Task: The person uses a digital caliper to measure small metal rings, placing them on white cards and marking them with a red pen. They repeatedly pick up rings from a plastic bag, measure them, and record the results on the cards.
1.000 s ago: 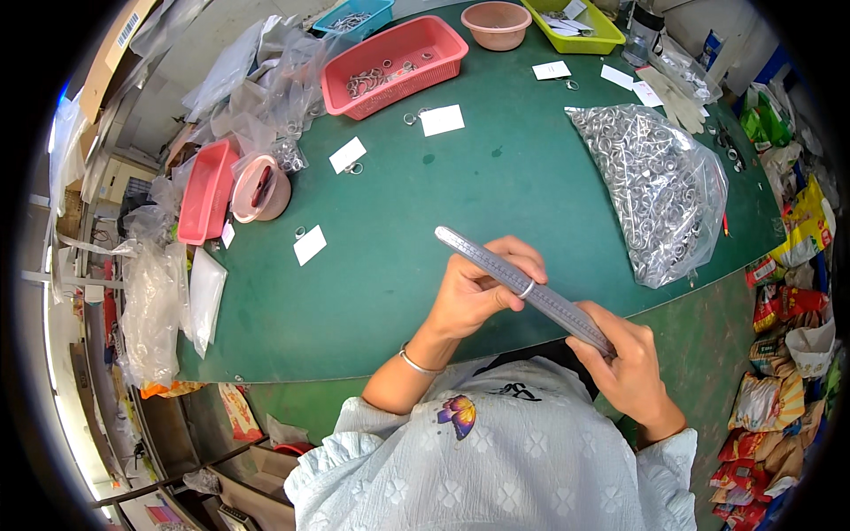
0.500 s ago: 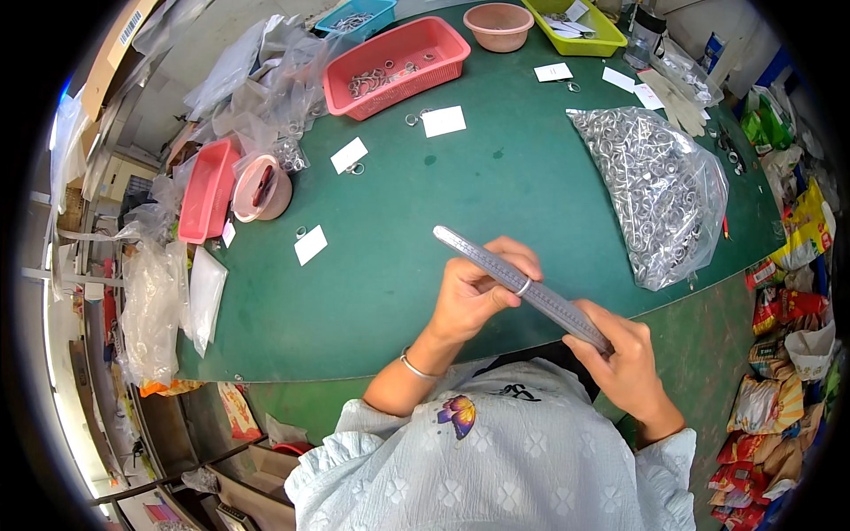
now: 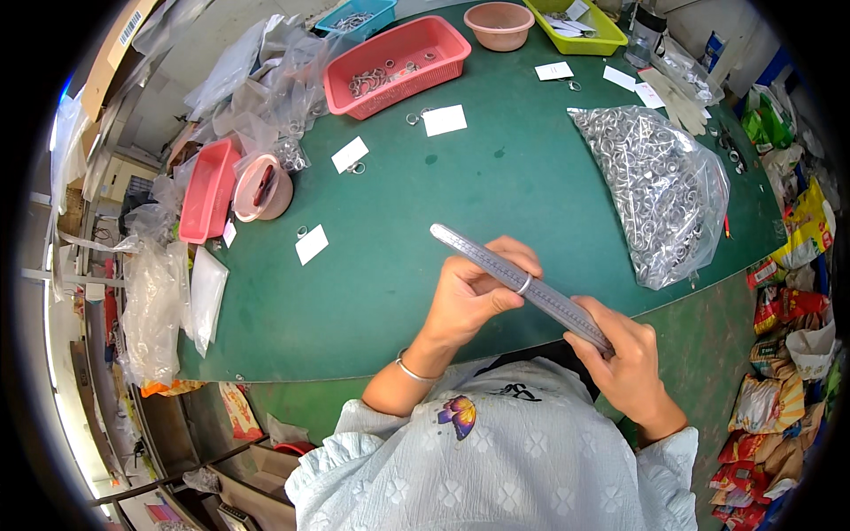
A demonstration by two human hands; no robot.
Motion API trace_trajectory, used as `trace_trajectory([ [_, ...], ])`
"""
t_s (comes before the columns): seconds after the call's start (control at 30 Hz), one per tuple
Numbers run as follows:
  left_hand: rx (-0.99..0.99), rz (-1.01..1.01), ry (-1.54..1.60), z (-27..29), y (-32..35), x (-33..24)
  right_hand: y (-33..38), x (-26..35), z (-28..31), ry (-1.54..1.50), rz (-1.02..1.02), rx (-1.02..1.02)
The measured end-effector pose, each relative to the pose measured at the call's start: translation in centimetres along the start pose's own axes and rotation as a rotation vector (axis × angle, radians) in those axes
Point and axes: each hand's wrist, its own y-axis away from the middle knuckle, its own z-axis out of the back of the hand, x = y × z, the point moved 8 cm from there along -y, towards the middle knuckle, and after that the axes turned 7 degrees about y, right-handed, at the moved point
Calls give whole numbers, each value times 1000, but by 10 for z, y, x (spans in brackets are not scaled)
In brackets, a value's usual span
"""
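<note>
Ring mandrel (image 3: 522, 283), a long grey tapered stick with a ring (image 3: 525, 284) on it, is gripped by both hands, left hand (image 3: 469, 296) mid-shaft and right hand (image 3: 624, 363) at its thick end, above a green tabletop (image 3: 425, 230) bearing a clear bag of metal rings (image 3: 660, 186), a red basket (image 3: 398, 62) and small white cards (image 3: 312, 244).

Bright, even light falls from above, with only soft shadows under the hands on the table (image 3: 390, 292). The bag (image 3: 660, 190) near the table's right edge glints. Fisheye bends the table's edges, black surrounds the round view, and focus stays sharp at the centre
</note>
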Motion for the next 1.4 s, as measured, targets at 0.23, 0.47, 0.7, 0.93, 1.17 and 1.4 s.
trace_trajectory([
  [0.23,87,76,-12,-2,-5,6,2,1,2,23,-3,-5],
  [0.47,-82,48,51,10,-8,18,-4,-13,-4,-140,-133,56],
  [0.7,-323,-5,528,61,-13,-11,4,-51,-10,-127,-253,59],
  [0.93,-334,91,667,84,-2,9,-8,-116,-53,355,-317,63],
  [1.17,-512,-105,-1061,138,6,-30,-27,-130,-80,597,-241,46],
  [1.4,-519,-52,-1363,223,-8,-14,-31,-129,-80,680,-170,-60],
])
